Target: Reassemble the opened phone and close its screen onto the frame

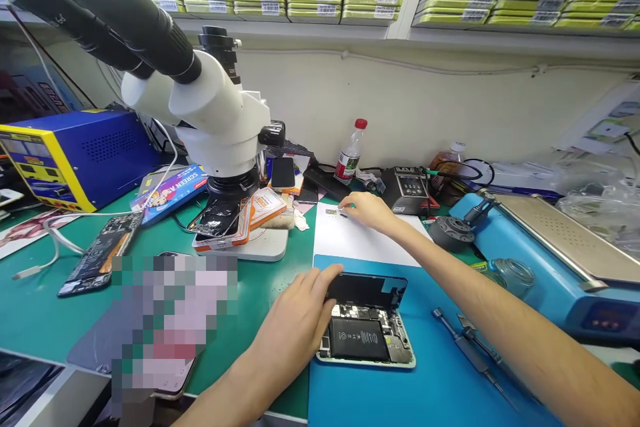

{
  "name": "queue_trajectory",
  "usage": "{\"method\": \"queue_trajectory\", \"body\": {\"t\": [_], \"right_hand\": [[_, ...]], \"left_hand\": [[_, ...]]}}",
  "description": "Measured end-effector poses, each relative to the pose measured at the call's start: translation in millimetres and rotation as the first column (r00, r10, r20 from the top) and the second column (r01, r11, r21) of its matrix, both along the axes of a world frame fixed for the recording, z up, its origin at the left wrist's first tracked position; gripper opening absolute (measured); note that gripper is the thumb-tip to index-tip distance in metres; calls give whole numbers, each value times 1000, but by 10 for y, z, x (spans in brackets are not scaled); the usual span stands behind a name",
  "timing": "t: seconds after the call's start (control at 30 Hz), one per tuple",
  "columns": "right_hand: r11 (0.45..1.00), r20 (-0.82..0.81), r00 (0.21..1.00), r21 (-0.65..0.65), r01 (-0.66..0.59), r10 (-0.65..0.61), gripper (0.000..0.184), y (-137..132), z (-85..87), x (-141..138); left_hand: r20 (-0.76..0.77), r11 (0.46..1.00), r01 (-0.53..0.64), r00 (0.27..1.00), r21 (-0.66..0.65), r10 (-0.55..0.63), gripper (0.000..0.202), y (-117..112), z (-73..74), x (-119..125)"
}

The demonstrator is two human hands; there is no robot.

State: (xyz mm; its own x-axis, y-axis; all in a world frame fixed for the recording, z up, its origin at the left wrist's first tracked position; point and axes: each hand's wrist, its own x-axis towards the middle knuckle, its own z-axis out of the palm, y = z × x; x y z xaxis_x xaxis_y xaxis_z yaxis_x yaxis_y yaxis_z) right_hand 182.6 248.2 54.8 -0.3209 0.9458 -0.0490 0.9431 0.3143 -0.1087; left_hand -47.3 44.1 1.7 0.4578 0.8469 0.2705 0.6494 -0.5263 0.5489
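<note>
An opened phone (400, 347) lies on the blue mat, its battery (357, 339) and inner boards bare. Along its far side the dark screen (367, 290) is tilted up. My left hand (305, 307) grips the left end of that screen between thumb and fingers. Farther off, my right hand (369, 211) is over a white sheet (360, 247), fingers closed with the tips down at the paper beside small dark parts (331, 212). What these fingertips pinch, if anything, is too small to make out.
Screwdrivers (470, 350) and a glass jar (513, 275) lie right of the phone, by a blue machine (540, 287). A microscope (215, 113) stands at the left, near another opened phone (103, 253). Behind the sheet stands a red-capped bottle (350, 153).
</note>
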Motion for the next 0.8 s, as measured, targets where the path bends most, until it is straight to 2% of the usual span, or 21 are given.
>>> {"method": "queue_trajectory", "body": {"t": [0.17, 0.57, 0.8], "right_hand": [[1000, 25, 999, -8, -21, 21, 37, -8, -34, 23], [995, 69, 992, -14, -100, 101, 39, 23, -50, 88], [996, 135, 988, 20, -85, 81, 39, -6, -66, 134]], "left_hand": [[29, 1000, 9, 1000, 26, -10, 43, 15, -13, 12], [63, 997, 21, 998, 71, -26, 49, 23, -79, 13], [83, 996, 3, 997, 84, -10, 48, 12, -120, 22]]}}
